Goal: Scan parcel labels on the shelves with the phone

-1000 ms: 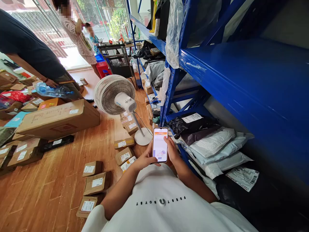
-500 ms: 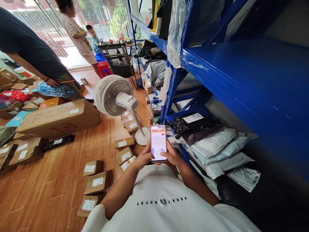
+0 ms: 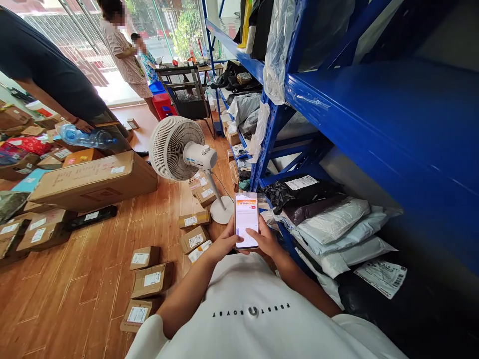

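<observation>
A smartphone [image 3: 246,212] with a lit, mostly white screen is held upright in front of my chest. My left hand [image 3: 224,242] wraps its left edge, with the thumb over the lower left of the screen. Around the right edge closes my right hand [image 3: 267,238], its thumb reaching in over the lower middle of the screen. An orange banner and a small red button show near the top of the display; the text is too small to read. Fingers behind the phone are mostly hidden.
A white standing fan [image 3: 177,148] is ahead, left of the phone. Labelled cardboard boxes [image 3: 151,280] and a long carton [image 3: 93,180] lie on the wooden floor. Blue shelving [image 3: 374,119] with bagged parcels [image 3: 333,219] rises at right. A person holds a water jug [image 3: 88,137] at left.
My right thumb has shifted up and left across the screen. Both hands keep their hold on the smartphone. The view has turned slightly.
</observation>
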Available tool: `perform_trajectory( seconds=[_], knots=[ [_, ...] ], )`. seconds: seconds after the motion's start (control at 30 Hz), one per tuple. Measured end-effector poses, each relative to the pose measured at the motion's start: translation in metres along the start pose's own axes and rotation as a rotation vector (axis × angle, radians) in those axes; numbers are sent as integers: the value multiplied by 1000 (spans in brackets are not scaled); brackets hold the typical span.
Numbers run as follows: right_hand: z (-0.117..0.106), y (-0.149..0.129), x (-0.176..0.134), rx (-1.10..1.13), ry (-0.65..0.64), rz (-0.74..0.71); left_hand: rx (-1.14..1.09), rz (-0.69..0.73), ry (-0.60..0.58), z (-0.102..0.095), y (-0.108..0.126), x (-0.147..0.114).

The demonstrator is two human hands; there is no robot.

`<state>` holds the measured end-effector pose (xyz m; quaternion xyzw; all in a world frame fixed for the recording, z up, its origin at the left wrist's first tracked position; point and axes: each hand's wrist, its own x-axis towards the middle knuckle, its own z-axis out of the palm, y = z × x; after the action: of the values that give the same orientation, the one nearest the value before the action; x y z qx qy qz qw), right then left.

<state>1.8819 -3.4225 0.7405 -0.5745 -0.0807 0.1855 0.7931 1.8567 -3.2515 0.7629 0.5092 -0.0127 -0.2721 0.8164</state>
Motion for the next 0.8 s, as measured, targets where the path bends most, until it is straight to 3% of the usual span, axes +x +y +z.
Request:
perform_trajectory(
  seconds=[0.13,0.43,0.53,0.7,0.8],
  knots=[
    [2,-3,2,78,3,3,19,-1,6,-3,-3,1],
    [4,-14,27,-5,266,-11,25,11,-45,0,-3,0],
    [4,-14,29,-62,293,-48,-3,3,-56,-1,-3,0],
    [7,-13,14,-172,297,-213,-40,18,-51,0,2,-1],
    [7,-15,2,-400,264,-388,-51,30,-32,0,5,-1]
  ],
)
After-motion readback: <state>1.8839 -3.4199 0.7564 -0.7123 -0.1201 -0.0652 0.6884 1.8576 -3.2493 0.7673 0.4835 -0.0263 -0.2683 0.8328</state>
